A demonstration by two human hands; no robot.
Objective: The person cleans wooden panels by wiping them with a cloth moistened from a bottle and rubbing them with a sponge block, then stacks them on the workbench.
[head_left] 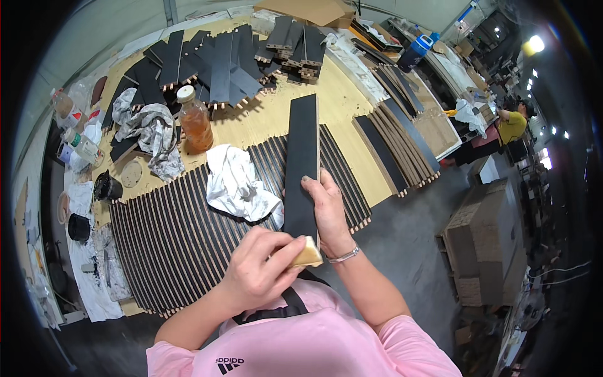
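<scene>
My right hand (325, 204) grips the edge of a long black wooden board (301, 144) and holds it up at a tilt, thumb on its face. In my left hand (260, 264) is a yellowish sponge block (308, 252), pinched at the lower end of the board. Below both hands lies a long row of dark slats (182, 232) set on edge, with pale dowel pegs at their ends. A crumpled white cloth (235, 182) rests on that row, left of the board.
Black pegged boards (220, 66) are heaped at the table's back. Nearer stand a bottle of amber liquid (196, 122), stained rags (151, 132) and a black cup (108, 186). More boards (396, 147) lie at right. A cardboard-covered stack (483, 242) stands on the floor; a person in yellow (512, 125) is beyond.
</scene>
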